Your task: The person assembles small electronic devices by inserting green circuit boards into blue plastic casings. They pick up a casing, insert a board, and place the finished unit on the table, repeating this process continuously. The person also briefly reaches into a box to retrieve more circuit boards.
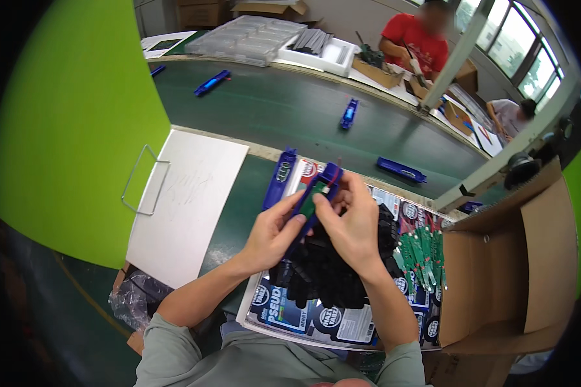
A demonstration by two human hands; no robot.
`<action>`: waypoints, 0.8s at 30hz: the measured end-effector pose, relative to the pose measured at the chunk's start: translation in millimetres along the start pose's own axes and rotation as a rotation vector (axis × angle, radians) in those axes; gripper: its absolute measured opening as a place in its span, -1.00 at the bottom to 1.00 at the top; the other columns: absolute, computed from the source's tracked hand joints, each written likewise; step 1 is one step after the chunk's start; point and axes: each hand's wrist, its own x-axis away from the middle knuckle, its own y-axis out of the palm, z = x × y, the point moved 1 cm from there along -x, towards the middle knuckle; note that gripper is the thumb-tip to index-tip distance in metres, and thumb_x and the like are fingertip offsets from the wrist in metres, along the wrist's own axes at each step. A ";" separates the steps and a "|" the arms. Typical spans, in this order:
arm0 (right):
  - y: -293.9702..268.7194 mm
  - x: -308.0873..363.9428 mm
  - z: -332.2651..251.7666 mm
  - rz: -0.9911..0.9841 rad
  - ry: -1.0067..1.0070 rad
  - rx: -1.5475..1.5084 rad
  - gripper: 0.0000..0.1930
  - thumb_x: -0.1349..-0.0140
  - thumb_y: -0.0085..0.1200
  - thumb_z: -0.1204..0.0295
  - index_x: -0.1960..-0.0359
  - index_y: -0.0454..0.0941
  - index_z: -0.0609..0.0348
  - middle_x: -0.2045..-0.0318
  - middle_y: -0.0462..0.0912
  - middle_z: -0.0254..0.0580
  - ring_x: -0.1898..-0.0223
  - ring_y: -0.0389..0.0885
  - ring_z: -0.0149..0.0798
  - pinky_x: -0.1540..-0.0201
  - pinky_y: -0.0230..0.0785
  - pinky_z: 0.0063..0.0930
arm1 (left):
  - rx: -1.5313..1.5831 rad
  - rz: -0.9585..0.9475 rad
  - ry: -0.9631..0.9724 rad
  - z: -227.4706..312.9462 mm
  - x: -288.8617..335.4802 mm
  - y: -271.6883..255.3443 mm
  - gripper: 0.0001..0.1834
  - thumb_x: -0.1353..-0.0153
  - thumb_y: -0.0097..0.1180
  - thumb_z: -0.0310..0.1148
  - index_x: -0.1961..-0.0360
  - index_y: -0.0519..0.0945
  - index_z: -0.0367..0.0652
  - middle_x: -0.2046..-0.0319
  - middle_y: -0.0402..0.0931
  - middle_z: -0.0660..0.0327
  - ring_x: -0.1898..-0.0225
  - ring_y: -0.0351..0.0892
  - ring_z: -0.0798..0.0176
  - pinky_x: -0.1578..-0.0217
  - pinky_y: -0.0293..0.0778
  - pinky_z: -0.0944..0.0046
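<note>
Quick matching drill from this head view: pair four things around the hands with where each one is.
Things:
1. blue case with green board
2. pile of black parts
3. green boards
4. white sheet

Places:
A. lying flat to the person's left, beside the wire handle
B. in the tray, under the hands
C. held up between the left hand and right hand
D. heaped at the tray's right side, next to the cardboard box

Pairs: 1-C, 2-B, 3-D, 4-A
</note>
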 end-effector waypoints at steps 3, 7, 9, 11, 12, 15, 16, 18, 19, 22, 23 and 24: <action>-6.3 -3.0 -6.9 -0.048 -0.112 0.083 -0.52 -0.18 0.35 0.44 -0.11 0.50 0.35 0.29 0.58 -0.14 0.42 0.58 -0.34 0.34 0.42 -0.43 | -0.014 0.056 -0.010 -0.5 -1.9 -11.1 -0.46 -0.45 -0.03 -0.54 -0.43 0.25 -0.33 0.05 0.58 0.14 0.24 0.62 0.39 0.27 0.57 0.39; -55.0 -13.7 -5.1 0.091 -0.158 0.160 -0.56 -0.24 0.29 0.41 -0.09 0.52 0.41 0.35 0.64 -0.11 0.40 0.60 -0.34 0.32 0.44 -0.43 | 0.018 0.165 -0.029 8.1 -9.8 -15.4 -0.51 -0.45 -0.05 -0.51 -0.38 0.31 -0.31 0.14 0.59 0.19 0.29 0.57 0.43 0.28 0.55 0.41; -91.6 -12.4 3.8 0.148 -0.156 0.315 -0.64 -0.24 0.27 0.44 -0.02 0.58 0.38 0.38 0.65 -0.12 0.40 0.61 -0.32 0.31 0.45 -0.41 | 0.000 0.185 -0.035 11.0 -12.8 -17.7 -0.48 -0.46 -0.03 -0.49 -0.41 0.29 -0.32 0.18 0.58 0.19 0.33 0.56 0.45 0.32 0.52 0.42; -127.4 -0.2 29.2 0.188 -0.020 0.355 -0.73 -0.23 0.23 0.47 0.06 0.64 0.33 0.39 0.68 -0.11 0.40 0.62 -0.30 0.30 0.47 -0.38 | 0.004 0.199 -0.037 11.3 -13.6 -17.0 -0.50 -0.45 -0.04 -0.49 -0.39 0.31 -0.31 0.16 0.57 0.19 0.31 0.55 0.46 0.31 0.52 0.43; -140.4 9.5 40.2 0.164 -0.016 0.426 -0.73 -0.23 0.22 0.48 0.06 0.64 0.33 0.39 0.68 -0.10 0.39 0.63 -0.28 0.28 0.47 -0.36 | 0.012 0.204 -0.026 13.0 -15.4 -16.7 -0.50 -0.45 -0.04 -0.49 -0.39 0.32 -0.31 0.15 0.57 0.19 0.30 0.55 0.46 0.31 0.52 0.43; -159.7 45.5 67.4 0.098 0.009 0.539 -0.73 -0.21 0.19 0.50 0.05 0.64 0.31 0.33 0.69 -0.08 0.34 0.65 -0.21 0.20 0.48 -0.31 | -0.022 0.209 -0.004 14.8 -19.4 -20.7 -0.52 -0.45 -0.02 -0.49 -0.36 0.34 -0.32 0.10 0.58 0.15 0.28 0.57 0.45 0.29 0.53 0.43; -161.8 54.4 73.2 0.082 0.021 0.517 -0.71 -0.19 0.18 0.51 0.04 0.64 0.30 0.30 0.69 -0.08 0.31 0.65 -0.18 0.17 0.48 -0.29 | -0.038 0.210 0.011 14.9 -21.0 -21.3 -0.53 -0.45 -0.02 -0.48 -0.35 0.35 -0.32 0.10 0.59 0.14 0.29 0.57 0.45 0.28 0.53 0.43; -164.5 63.8 70.0 -0.026 0.022 0.531 -0.65 -0.14 0.16 0.54 -0.01 0.62 0.28 0.11 0.66 -0.04 0.09 0.62 -0.05 -0.03 0.44 -0.22 | -0.057 0.194 0.026 19.6 -24.1 -20.5 -0.54 -0.44 -0.01 -0.48 -0.33 0.37 -0.31 0.10 0.59 0.13 0.28 0.58 0.44 0.28 0.53 0.43; -164.1 66.8 71.7 -0.048 -0.036 0.540 -0.63 -0.14 0.15 0.54 -0.02 0.61 0.28 0.07 0.65 -0.03 0.04 0.60 -0.03 -0.08 0.42 -0.21 | -0.075 0.179 0.017 21.4 -26.7 -19.9 -0.54 -0.44 -0.01 -0.48 -0.33 0.37 -0.31 0.11 0.59 0.14 0.28 0.58 0.44 0.27 0.53 0.42; -158.9 71.3 71.6 -0.097 -0.132 0.533 -0.61 -0.10 0.19 0.55 -0.03 0.60 0.28 0.00 0.63 0.00 -0.11 0.53 0.06 -0.22 0.36 -0.18 | -0.114 0.153 0.002 26.0 -40.9 -11.9 -0.53 -0.44 -0.01 -0.48 -0.34 0.37 -0.32 0.10 0.59 0.15 0.27 0.58 0.44 0.25 0.53 0.41; -158.4 71.9 75.1 -0.097 -0.116 0.532 -0.62 -0.10 0.22 0.55 -0.02 0.60 0.28 0.01 0.63 0.00 -0.10 0.54 0.06 -0.20 0.37 -0.18 | -0.126 0.149 0.007 28.6 -49.0 -9.5 -0.53 -0.44 -0.01 -0.48 -0.35 0.36 -0.32 0.10 0.59 0.15 0.27 0.57 0.44 0.24 0.54 0.41; -157.7 72.8 79.4 -0.098 -0.099 0.530 -0.63 -0.10 0.24 0.55 0.00 0.60 0.28 0.02 0.64 -0.01 -0.09 0.54 0.06 -0.19 0.37 -0.17 | -0.161 0.147 0.003 28.8 -59.2 -5.2 -0.52 -0.45 -0.02 -0.48 -0.36 0.33 -0.33 0.11 0.59 0.15 0.28 0.56 0.44 0.27 0.54 0.41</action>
